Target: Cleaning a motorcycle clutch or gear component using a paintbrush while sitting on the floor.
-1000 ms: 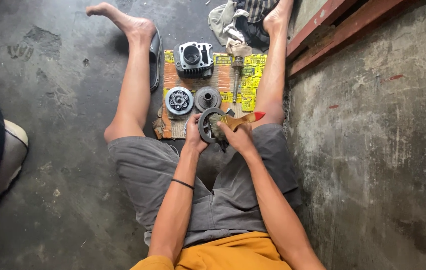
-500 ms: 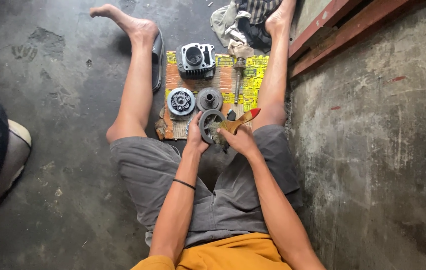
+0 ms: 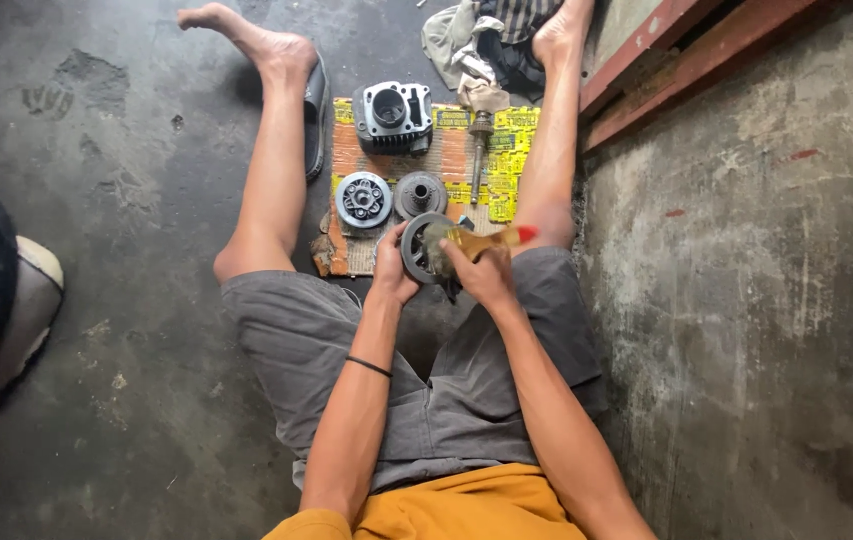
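Down between my knees, both hands are busy on a round metal part.

My left hand (image 3: pixel 393 268) grips the dark ring-shaped part (image 3: pixel 419 248) by its left rim, just off the near edge of the cardboard mat (image 3: pixel 446 160) on the floor; my right hand (image 3: pixel 481 272) is closed around a brush with a yellowish handle (image 3: pixel 486 240), its bristles against the ring. On the mat lie two round discs (image 3: pixel 363 199) and a finned cylinder block (image 3: pixel 392 116).

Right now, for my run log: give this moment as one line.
left hand: holds round metal part | right hand: holds wooden-handled brush on it | cardboard mat: engine cylinder
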